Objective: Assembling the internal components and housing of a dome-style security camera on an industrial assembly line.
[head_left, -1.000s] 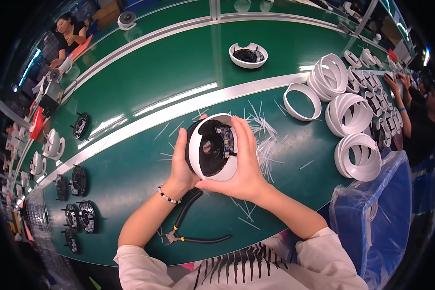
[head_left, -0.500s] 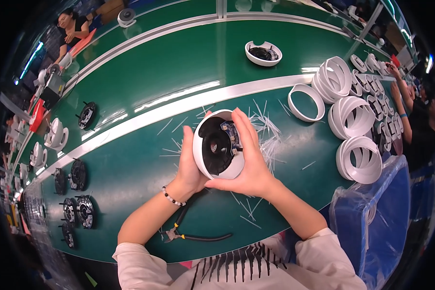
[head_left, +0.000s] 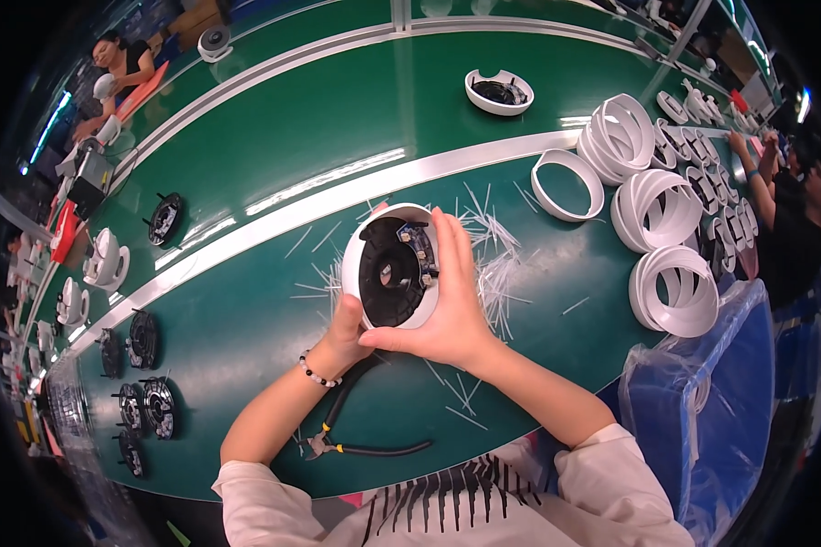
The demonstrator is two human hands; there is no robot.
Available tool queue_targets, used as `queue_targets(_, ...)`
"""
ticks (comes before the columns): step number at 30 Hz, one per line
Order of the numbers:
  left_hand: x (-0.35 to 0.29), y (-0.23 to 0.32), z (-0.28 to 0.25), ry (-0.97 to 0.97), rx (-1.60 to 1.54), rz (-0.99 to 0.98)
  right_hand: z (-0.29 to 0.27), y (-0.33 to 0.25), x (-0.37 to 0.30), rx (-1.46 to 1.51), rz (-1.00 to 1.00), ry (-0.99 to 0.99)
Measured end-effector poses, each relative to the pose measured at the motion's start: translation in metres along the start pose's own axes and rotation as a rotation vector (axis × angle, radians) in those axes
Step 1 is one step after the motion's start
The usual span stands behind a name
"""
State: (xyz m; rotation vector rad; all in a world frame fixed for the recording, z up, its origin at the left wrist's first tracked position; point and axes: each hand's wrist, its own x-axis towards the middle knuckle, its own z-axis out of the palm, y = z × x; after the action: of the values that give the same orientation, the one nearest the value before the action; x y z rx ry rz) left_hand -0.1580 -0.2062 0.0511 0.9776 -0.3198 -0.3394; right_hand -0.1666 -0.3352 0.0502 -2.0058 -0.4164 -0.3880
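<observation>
Between my two hands is a round white housing [head_left: 353, 283] with a black disc-shaped insert [head_left: 372, 290] seated inside it. A small circuit board [head_left: 418, 248] shows along the insert's right side. My right hand [head_left: 452, 305] wraps the housing's right side, fingers up along the rim and thumb across the bottom edge. My left hand [head_left: 342, 330] supports the lower left, its thumb at the rim; most of its fingers are hidden behind the housing. Just below my left wrist, black-handled cutting pliers [head_left: 379, 449] lie spread on the green bench.
Thin white plastic strips [head_left: 500, 287] litter the bench beyond my hands. Stacked white rings [head_left: 670, 292] stand at right beside a blue plastic-lined bin [head_left: 721, 392]. Several black round parts [head_left: 159, 407] lie at left. A white housing [head_left: 499, 93] rests on the far green surface. Other people work nearby.
The housing has shifted slightly left and turned a little in my hands. My left fingers have slipped lower and behind it, while the right hand keeps its hold.
</observation>
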Motion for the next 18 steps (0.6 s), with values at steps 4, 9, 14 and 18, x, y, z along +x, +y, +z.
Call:
queue_targets(4, -0.009, 0.001, -0.006, 0.050, -0.055, -0.076, 0.010, 0.000, 0.000, 0.058, 0.012, 0.013)
queue_targets(9, -0.001, 0.002, 0.000, 0.097, -0.118, 0.028, 0.014, -0.005, 0.000, 0.103, 0.081, 0.023)
queue_targets(14, -0.001, 0.006, 0.004, 0.112, -0.097, 0.049, 0.018, -0.007, -0.002, 0.176, 0.085, 0.066)
queue_targets(18, 0.000, 0.006, 0.007, 0.121, -0.078, 0.076, 0.020, -0.004, -0.004, 0.248, 0.116, 0.074)
